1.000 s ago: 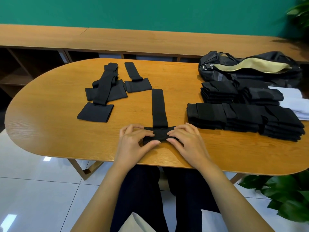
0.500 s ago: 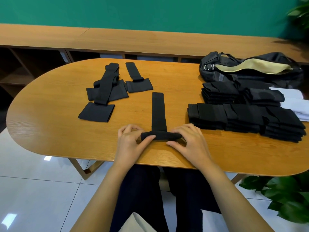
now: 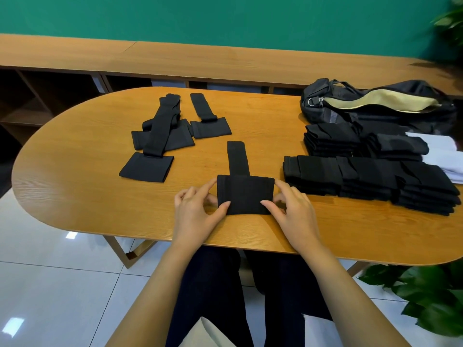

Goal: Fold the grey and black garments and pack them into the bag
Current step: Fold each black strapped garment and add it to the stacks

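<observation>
Black garment (image 3: 245, 194) pinched at opposite edges by left hand (image 3: 195, 212) and right hand (image 3: 294, 212)

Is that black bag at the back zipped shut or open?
Open: the bag gapes along its top, showing pale tan lining.

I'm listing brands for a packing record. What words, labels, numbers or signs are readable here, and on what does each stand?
No text can be read anywhere.
Bag: a small pale mark by the zip ring, too small to read.
Black garment, pinched by the left hand and right hand: no label shows.
Folded stacks and table: no print.
</observation>
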### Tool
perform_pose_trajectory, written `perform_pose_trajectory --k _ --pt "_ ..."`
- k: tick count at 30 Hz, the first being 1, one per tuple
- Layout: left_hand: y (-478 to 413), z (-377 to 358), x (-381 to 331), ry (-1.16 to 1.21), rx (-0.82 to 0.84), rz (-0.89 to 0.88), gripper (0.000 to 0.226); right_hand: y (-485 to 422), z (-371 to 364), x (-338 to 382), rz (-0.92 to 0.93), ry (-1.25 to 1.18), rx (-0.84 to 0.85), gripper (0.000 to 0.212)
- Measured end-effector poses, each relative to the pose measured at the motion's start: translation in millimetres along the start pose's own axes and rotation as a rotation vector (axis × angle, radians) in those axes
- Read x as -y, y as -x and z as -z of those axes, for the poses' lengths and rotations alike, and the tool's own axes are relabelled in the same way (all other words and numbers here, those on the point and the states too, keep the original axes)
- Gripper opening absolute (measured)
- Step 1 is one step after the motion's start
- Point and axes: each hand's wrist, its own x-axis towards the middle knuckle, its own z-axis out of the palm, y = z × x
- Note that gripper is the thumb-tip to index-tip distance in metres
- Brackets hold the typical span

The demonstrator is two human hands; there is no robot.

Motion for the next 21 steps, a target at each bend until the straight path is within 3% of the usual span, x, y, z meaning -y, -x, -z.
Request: perform_pose_trajectory --k 3,8,14,18,21 --pt "-0.2 -0.1 -0.5 -0.02 0.008 -0.004 0.069 -0.5 0.1 -0.6 -0.001 0.025 0.009 0.063" --pt "0.2 -1.4 0.3 -0.05 0.008 0.014 0.067 0.5 1.0 0.4 0.021 0.009 0.017 0.062" --pt "-0.5 -1.2 3.2 -0.059 0.031 -0.055 0.047 0.3 1.8 1.5 0.15 0.029 0.008 0.038" --pt "-1.4 -3.6 5.8 -0.098 0.1 -0.125 0.05 0.2 -0.5 2.1 0.238 0.12 0.11 0.033" --pt "-2.1 -3.2 3.8 -0.103 0.152 -0.137 0.054 -1.1 -2.3 1.4 0.199 0.151 0.166 0.035"
